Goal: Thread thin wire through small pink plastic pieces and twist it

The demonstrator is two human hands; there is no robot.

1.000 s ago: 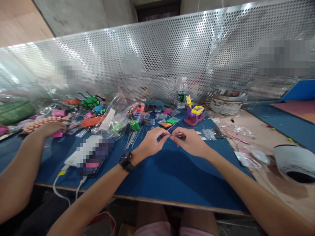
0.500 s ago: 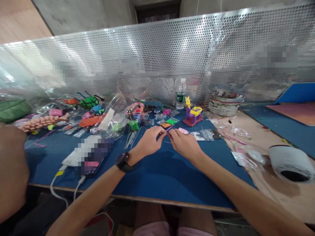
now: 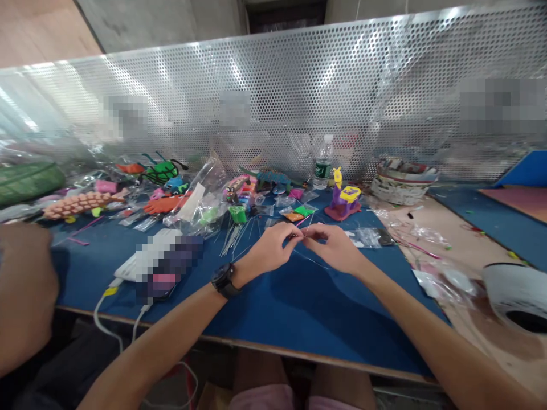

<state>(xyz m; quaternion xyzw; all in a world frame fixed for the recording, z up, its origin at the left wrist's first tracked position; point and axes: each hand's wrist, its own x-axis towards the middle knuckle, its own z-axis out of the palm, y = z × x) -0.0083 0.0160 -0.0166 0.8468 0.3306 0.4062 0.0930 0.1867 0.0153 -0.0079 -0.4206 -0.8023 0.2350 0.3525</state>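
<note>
Over the blue tabletop [image 3: 265,302] the person's left hand [image 3: 269,250] and right hand [image 3: 335,250] meet fingertip to fingertip, each grip pinched shut on a thin wire [image 3: 310,256] that is barely visible. The wire's long axis runs from the pinch point down and to the right, close above the tabletop; its far end is too fine to make out. A black wristwatch [image 3: 224,280] sits on the left wrist. Just behind the hands lies a fan of loose thin wires [image 3: 235,236] pointing away toward the perforated metal screen [image 3: 273,97], beside small bags of orange and green beads [image 3: 299,213]. A purple and yellow beaded toy [image 3: 344,200] stands farther back, near a water bottle [image 3: 323,162]. Another person's arm [image 3: 23,296] fills the left edge.
</note>
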